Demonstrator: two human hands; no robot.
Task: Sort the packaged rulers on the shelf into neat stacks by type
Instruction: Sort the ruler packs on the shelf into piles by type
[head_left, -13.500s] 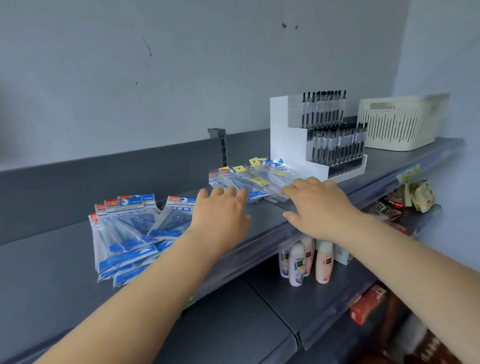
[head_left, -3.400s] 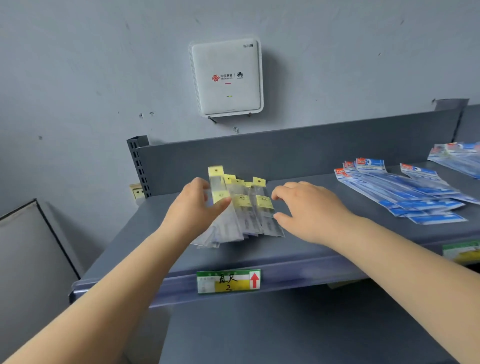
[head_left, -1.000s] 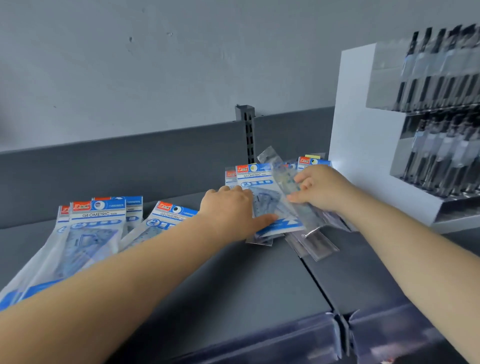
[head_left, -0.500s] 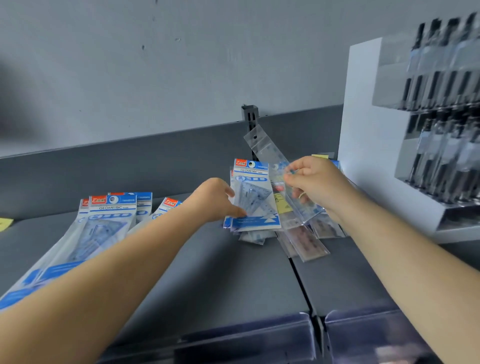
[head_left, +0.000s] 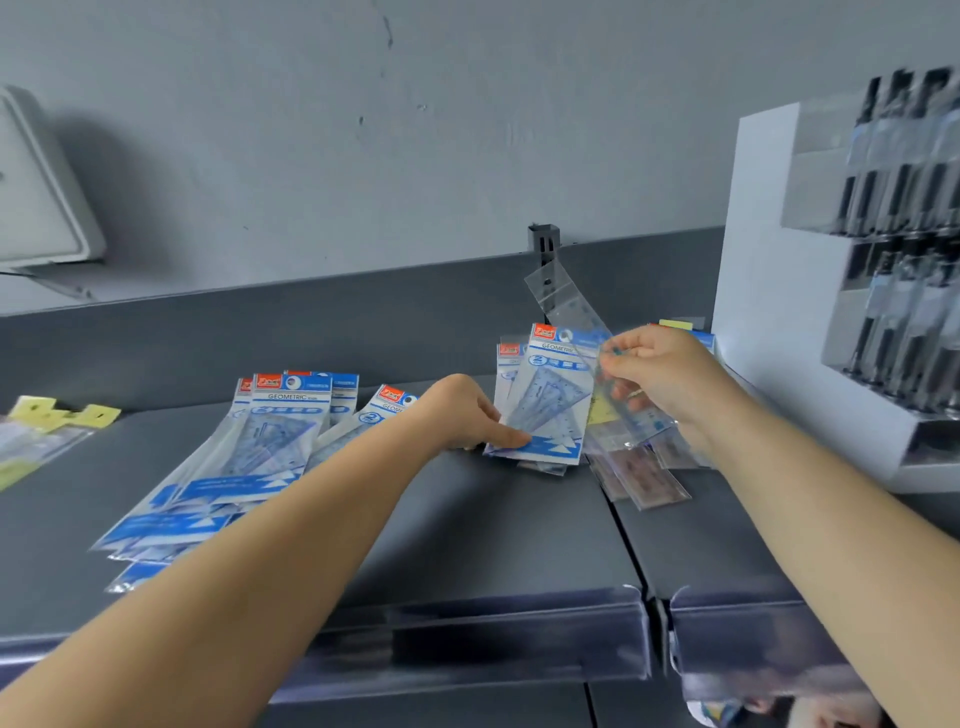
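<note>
On the grey shelf, just left of the white pen display, we find a small mixed pile of packaged rulers. We note the left hand gripping the lower left corner of a blue geometric set pack, thumb on top and fingers curled beneath, so that the pack stands tilted off the shelf surface. We note the right hand pinching a clear straight ruler pack between thumb and fingers; this pack is raised above the pile and angles up and away from the display, its hang tab close to the shelf upright. Beneath the right hand, nearer the display, lie further narrow packs: one with a yellow card and brownish ones flat on the shelf. Well to the left of the display we record a fanned pile of blue geometric set packs, overlapping and not squared. Farther left again, at the edge of view, lie yellow-tabbed ruler packs. A white wall box hangs above that far end. Pens in the display appear blurred; we cannot make out detail
</note>
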